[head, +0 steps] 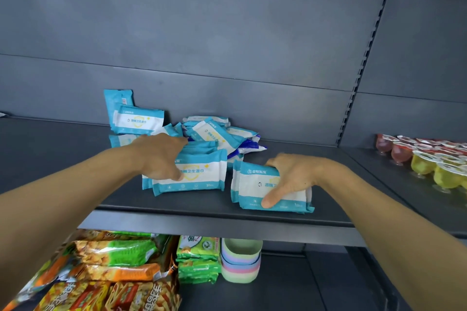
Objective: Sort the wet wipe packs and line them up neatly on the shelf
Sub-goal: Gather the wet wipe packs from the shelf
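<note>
Several blue-and-white wet wipe packs lie on the dark grey shelf (pixel 252 212). A loose pile of packs (pixel 214 134) sits mid-shelf, and two more packs (pixel 136 118) lean on the back wall at left. My left hand (pixel 159 156) grips an upright row of packs (pixel 202 174) from above, thumb on the front face. My right hand (pixel 290 177) holds a second upright group of packs (pixel 257 192) near the front edge, thumb across the front pack and fingers behind it.
Jelly cups (pixel 427 159) in red and yellow fill the shelf section at right. Below are snack bags (pixel 113 272), green packs (pixel 197 260) and stacked pastel bowls (pixel 240 260). Bare shelf lies at far left and between the packs and the cups.
</note>
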A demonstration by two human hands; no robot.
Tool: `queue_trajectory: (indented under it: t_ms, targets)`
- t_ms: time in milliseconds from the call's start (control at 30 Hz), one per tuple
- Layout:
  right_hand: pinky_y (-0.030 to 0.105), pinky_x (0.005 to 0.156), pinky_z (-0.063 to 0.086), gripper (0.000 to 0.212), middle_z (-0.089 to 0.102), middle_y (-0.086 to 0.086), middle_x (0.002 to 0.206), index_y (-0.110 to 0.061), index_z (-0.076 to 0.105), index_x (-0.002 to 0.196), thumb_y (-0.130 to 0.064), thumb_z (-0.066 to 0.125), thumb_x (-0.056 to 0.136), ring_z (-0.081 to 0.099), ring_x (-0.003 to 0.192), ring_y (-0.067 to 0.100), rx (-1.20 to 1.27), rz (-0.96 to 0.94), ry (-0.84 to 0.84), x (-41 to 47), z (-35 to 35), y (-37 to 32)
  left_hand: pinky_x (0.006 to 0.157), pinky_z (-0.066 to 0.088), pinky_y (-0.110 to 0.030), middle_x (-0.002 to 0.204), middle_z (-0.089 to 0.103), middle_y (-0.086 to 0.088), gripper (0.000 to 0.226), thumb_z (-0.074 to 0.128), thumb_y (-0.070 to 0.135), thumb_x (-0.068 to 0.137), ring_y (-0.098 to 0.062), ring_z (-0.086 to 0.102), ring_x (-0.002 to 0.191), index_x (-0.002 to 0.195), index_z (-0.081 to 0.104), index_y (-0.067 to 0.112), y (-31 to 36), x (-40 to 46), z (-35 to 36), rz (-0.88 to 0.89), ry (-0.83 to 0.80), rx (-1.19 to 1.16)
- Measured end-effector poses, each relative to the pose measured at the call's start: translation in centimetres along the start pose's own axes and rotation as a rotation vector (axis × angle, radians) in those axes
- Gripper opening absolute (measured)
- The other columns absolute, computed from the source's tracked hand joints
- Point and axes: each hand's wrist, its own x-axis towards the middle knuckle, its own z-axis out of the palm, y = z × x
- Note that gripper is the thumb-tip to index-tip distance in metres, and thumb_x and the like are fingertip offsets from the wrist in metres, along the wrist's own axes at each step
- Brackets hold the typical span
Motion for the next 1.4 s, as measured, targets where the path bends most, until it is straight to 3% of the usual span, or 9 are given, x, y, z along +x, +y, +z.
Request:
queue_trajectory:
  t_ms: [100, 233, 467, 633, 733, 833, 1067, 1200, 1400]
  targets:
    - [0.028, 0.065, 0.048, 0.067, 0.056, -0.003, 0.098, -0.017, 0.056, 0.099, -0.058, 0.083, 0.053, 0.056, 0.083, 0.014, -0.068, -0.014, 0.112, 0.5, -0.1, -0.2, 0.101, 0.036, -0.035, 0.143, 0.042, 0.001, 0.077, 0.048, 0.059, 0.089, -0.022, 0.043, 0.127, 0.149, 0.017, 0.021, 0.5, 0.1, 0.2, 0.009, 0.002, -0.005]
    - [0.031, 0.069, 0.037, 0.083, 0.039, -0.001, 0.104, -0.016, 0.042, 0.116, -0.061, 0.079, 0.056, 0.048, 0.09, 0.021, -0.217, -0.022, 0.375, 0.8, 0.5, 0.1, 0.097, 0.039, -0.034, 0.145, 0.04, 0.0, 0.08, 0.048, 0.06, 0.088, -0.023, 0.044, 0.126, 0.15, 0.015, 0.021, 0.6, 0.4, 0.3, 0.003, 0.017, -0.031]
    - [0.03, 0.078, 0.042, 0.071, 0.054, 0.003, 0.124, -0.02, 0.029, 0.135, -0.048, 0.064, 0.08, 0.052, 0.104, 0.024, -0.231, -0.08, 0.205, 0.5, -0.4, 1.1, 0.095, 0.041, -0.037, 0.139, 0.046, -0.002, 0.083, 0.051, 0.059, 0.087, -0.025, 0.048, 0.121, 0.15, 0.01, 0.024, 0.4, 0.3, 0.0, -0.016, -0.024, 0.051]
    - [0.033, 0.073, 0.043, 0.056, 0.055, -0.009, 0.102, -0.029, 0.045, 0.119, -0.053, 0.069, 0.074, 0.048, 0.09, 0.017, -0.154, -0.137, 0.332, 0.7, 0.0, 0.4, 0.096, 0.038, -0.039, 0.144, 0.042, 0.0, 0.081, 0.052, 0.057, 0.088, -0.025, 0.043, 0.127, 0.151, 0.01, 0.029, -0.2, -0.9, 0.2, -0.018, 0.043, 0.054]
    - [0.038, 0.079, 0.049, 0.05, 0.06, -0.01, 0.106, -0.03, 0.049, 0.116, -0.052, 0.069, 0.076, 0.054, 0.092, 0.017, -0.041, -0.17, 0.401, 0.2, 0.2, -1.3, 0.087, 0.039, -0.036, 0.142, 0.043, 0.0, 0.077, 0.054, 0.055, 0.088, -0.024, 0.045, 0.125, 0.148, 0.017, 0.026, -1.9, -2.7, 0.1, -0.042, 0.082, -0.024]
    - [0.041, 0.078, 0.051, 0.046, 0.063, -0.008, 0.104, -0.027, 0.054, 0.114, -0.049, 0.068, 0.077, 0.059, 0.09, 0.016, 0.062, -0.211, 0.448, -1.1, 0.3, -4.8, 0.093, 0.043, -0.037, 0.142, 0.043, 0.002, 0.075, 0.056, 0.055, 0.086, -0.022, 0.046, 0.123, 0.146, 0.022, 0.026, -5.2, -5.7, 0.0, -0.053, 0.108, -0.129]
    - [0.018, 0.062, 0.042, 0.028, 0.058, -0.012, 0.087, -0.028, 0.054, 0.09, -0.046, 0.07, 0.077, 0.055, 0.076, 0.007, 0.153, -0.312, 0.455, -4.8, 3.6, -18.2, 0.086, 0.048, -0.04, 0.11, 0.059, 0.005, 0.051, 0.067, 0.049, 0.081, -0.018, 0.056, 0.093, 0.119, 0.044, 0.023, -15.2, -16.0, 1.9, -0.003, 0.12, -0.254]
    - [0.022, 0.06, 0.04, 0.027, 0.057, -0.011, 0.079, -0.03, 0.051, 0.083, -0.044, 0.073, 0.075, 0.053, 0.07, 0.006, 0.192, -0.323, 0.405, -5.8, 8.5, -26.5, 0.081, 0.049, -0.037, 0.107, 0.06, 0.004, 0.049, 0.068, 0.048, 0.08, -0.019, 0.058, 0.091, 0.115, 0.044, 0.023, -21.9, -21.7, 5.8, -0.011, 0.059, -0.268]
    - [0.016, 0.058, 0.038, 0.038, 0.058, -0.011, 0.086, -0.022, 0.054, 0.102, -0.044, 0.073, 0.077, 0.054, 0.072, 0.005, 0.218, -0.281, 0.255, -5.4, 17.7, -35.1, 0.076, 0.042, -0.032, 0.108, 0.059, 0.001, 0.054, 0.069, 0.046, 0.08, -0.02, 0.054, 0.092, 0.12, 0.043, 0.02, -28.3, -28.2, 13.9, -0.064, -0.084, -0.252]
